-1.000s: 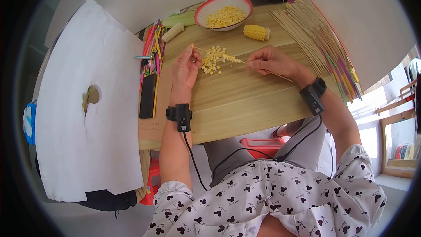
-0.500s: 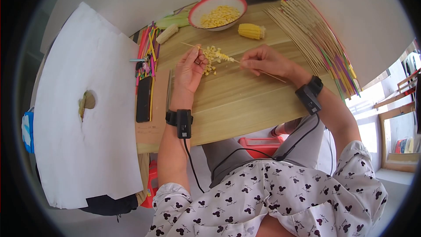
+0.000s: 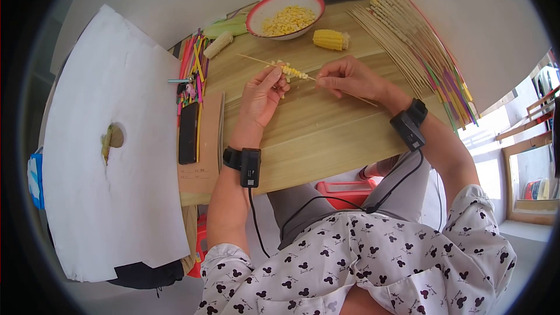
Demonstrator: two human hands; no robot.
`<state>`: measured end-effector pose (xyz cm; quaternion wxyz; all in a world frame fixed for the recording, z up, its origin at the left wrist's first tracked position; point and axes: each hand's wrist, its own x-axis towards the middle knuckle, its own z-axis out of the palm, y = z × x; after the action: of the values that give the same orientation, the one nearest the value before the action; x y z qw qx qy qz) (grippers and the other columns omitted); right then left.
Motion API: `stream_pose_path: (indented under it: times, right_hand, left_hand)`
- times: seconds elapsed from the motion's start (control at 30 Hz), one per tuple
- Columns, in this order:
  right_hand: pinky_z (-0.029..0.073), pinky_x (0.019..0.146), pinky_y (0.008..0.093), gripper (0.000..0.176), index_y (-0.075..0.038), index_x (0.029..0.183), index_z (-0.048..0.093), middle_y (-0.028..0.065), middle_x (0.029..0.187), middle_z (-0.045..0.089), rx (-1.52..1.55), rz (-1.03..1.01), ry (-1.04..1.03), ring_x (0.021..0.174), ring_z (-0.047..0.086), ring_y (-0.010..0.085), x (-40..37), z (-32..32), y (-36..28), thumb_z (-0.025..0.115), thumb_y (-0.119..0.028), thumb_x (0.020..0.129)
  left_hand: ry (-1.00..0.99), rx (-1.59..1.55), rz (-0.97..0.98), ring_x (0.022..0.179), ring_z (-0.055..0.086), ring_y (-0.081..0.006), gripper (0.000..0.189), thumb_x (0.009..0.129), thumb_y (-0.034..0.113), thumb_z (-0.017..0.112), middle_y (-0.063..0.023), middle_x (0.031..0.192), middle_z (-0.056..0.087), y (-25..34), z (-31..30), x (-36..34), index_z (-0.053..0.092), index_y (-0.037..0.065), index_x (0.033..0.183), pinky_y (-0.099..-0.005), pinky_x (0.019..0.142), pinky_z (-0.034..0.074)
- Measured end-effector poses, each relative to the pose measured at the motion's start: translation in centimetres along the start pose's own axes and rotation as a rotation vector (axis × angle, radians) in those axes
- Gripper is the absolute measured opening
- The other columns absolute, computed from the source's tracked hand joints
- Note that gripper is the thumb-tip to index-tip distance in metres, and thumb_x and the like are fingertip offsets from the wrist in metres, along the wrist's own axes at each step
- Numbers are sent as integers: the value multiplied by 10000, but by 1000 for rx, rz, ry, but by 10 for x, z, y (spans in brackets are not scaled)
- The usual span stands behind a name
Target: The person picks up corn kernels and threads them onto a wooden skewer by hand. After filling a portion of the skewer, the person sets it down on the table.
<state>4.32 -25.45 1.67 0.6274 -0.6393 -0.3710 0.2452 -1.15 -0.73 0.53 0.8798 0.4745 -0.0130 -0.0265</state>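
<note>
A thin wooden skewer (image 3: pixel 359 98) slants across the table, with a short row of yellow corn kernels (image 3: pixel 296 73) threaded along it. My right hand (image 3: pixel 349 79) is closed, thumb and fingers pinching the skewer just right of the row. At the row's left end, my left hand (image 3: pixel 264 90) pinches a kernel on the skewer; its fingertips partly hide it. The skewer's bare tip sticks out beyond them to the upper left. Loose kernels (image 3: pixel 283 95) lie on the table behind the left hand, mostly covered by it.
Behind stand a red-rimmed bowl (image 3: pixel 254 23) of kernels, a partly stripped corn cob (image 3: pixel 331 39) and a bare cob (image 3: pixel 218 45). Bundled skewers (image 3: pixel 392 49) lie at right. Coloured sticks (image 3: pixel 188 61), a black phone (image 3: pixel 188 133) and a brown notebook (image 3: pixel 211 166) are at left.
My left hand has slid rightward along the skewer, from near its tip to the threaded kernels, now covering more loose ones. My right hand keeps its pinch, nearly in place.
</note>
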Motion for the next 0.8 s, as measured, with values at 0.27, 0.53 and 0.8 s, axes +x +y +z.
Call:
stream_pose_path:
  times: [0.27,0.53,0.8]
  right_hand:
    - [370,538,217,199,-11,893,661,-36,620,543,-48,-12,-12,562,461,30,2,0,3,615,-194,958]
    - [383,555,211,189,-14,883,667,-37,632,567,-114,-34,46,586,483,29,2,-8,7,612,-182,950]
    - [388,560,214,194,-14,890,661,-37,633,558,-218,-21,43,589,485,34,1,-9,4,620,-196,947]
  left_hand:
    - [78,132,44,726,556,-114,212,927,119,657,-47,854,648,3,5,-1,677,-14,1090,-278,676,473]
    - [195,719,313,675,544,-48,163,909,118,668,-14,841,672,16,-7,-4,701,19,1035,-198,630,446]
    - [99,1240,332,743,558,-105,145,861,88,683,-18,826,632,9,-1,-7,709,29,991,-251,675,453]
